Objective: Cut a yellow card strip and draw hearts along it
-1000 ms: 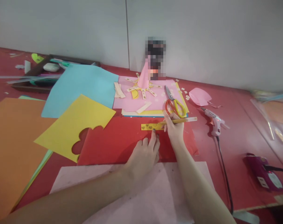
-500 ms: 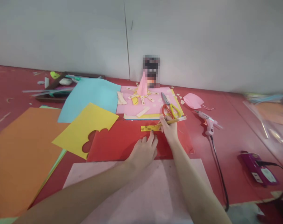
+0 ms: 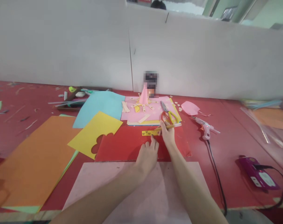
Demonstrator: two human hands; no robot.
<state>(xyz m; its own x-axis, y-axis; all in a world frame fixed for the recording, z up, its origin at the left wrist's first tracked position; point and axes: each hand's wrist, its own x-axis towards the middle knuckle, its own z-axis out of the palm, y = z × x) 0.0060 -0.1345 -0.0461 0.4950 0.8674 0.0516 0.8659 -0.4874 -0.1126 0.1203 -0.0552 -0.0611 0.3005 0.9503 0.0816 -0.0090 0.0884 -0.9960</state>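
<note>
A narrow yellow paper strip (image 3: 146, 133) with a row of drawn hearts lies on a red sheet (image 3: 122, 146). My left hand (image 3: 148, 152) rests below it, with the index finger stretched out to the strip's lower edge and nothing in its grasp. Over the strip's right end, my right hand (image 3: 168, 134) pinches a yellow pencil (image 3: 170, 126), its point down at the paper. The hand hides that end of the strip. Just beyond lie scissors (image 3: 168, 112) with one red and one yellow handle.
A pink paper cone (image 3: 144, 96) stands amid patterned strips on pink paper. To the right are a hot glue gun (image 3: 205, 128), a pink paper piece (image 3: 190, 108) and a purple power strip (image 3: 258, 174). Yellow (image 3: 94, 130), blue (image 3: 101, 105) and orange sheets (image 3: 36, 158) spread leftward.
The head view has tilted up, so more of the wall and the room behind shows. Both hands stay at the strip, and the right hand still holds the pencil.
</note>
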